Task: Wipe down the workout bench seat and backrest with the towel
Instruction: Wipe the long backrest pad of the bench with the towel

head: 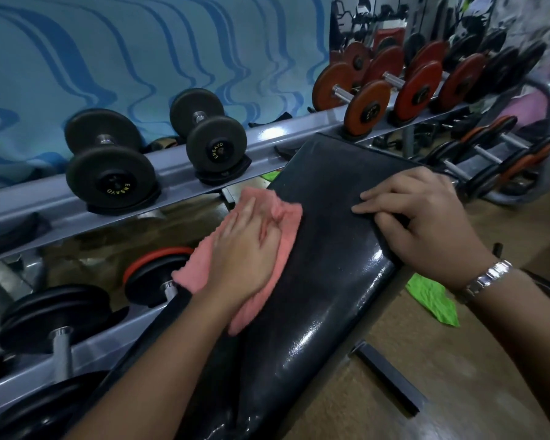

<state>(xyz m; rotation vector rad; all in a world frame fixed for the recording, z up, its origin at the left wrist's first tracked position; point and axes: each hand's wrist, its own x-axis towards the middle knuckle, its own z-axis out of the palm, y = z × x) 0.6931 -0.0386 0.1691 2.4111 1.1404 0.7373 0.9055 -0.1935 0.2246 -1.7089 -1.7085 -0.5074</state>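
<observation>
- Towel of pink terry cloth (200,265) sits at the black glossy padded bench's (315,296) left edge, under the left hand (245,249), flattened with straight fingers, presumably to scrub.
- Right hand (426,223) clasps the opposite edge, probably steadying it.

Bare forearms, no sleeves; silver metal link watch (486,278) on right wrist.

The towel (288,217) is salmon pink against the glossy black workout bench (324,255). The wall (140,52) is teal with wavy darker-blue stripes. On the grey-blue rack (267,136), some dumbbells (110,182) are dark grey with yellow lettering, and other dumbbell plates (418,90) are orange-red. A cloth (432,300) on the tan floor (458,376) is bright green.
</observation>
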